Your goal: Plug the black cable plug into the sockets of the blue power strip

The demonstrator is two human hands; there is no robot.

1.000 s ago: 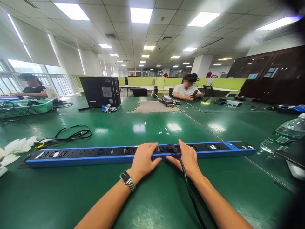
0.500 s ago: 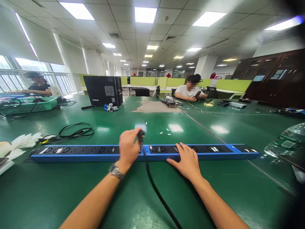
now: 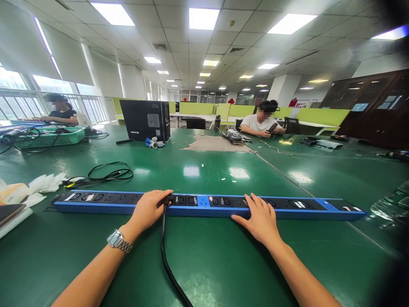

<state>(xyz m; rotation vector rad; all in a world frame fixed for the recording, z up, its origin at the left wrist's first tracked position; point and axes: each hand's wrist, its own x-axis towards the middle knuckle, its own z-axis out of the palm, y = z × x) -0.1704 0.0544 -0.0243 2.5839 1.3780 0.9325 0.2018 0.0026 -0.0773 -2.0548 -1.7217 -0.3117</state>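
A long blue and black power strip (image 3: 203,201) with rows of sockets lies across the green table in front of me. My left hand (image 3: 149,208), a metal watch on its wrist, is closed on a black plug (image 3: 167,199) at the strip's sockets, left of its middle. Whether the plug's pins sit inside a socket is hidden. From the plug a thick black cable (image 3: 164,256) runs down toward the bottom edge. My right hand (image 3: 260,215) rests on the strip right of the middle, fingers spread on its top and thumb along the front side.
Behind the strip lies a coiled black cable (image 3: 110,172). Farther back stand a black computer case (image 3: 143,120), gloves (image 3: 154,143) and a green basket (image 3: 67,137). A plastic bottle (image 3: 394,198) is at right, crumpled tissue (image 3: 47,182) at left. Two people sit across the table.
My left hand has brought the plug left and down from above the strip onto its sockets. My right hand stays on the strip. The whole view has shifted slightly.
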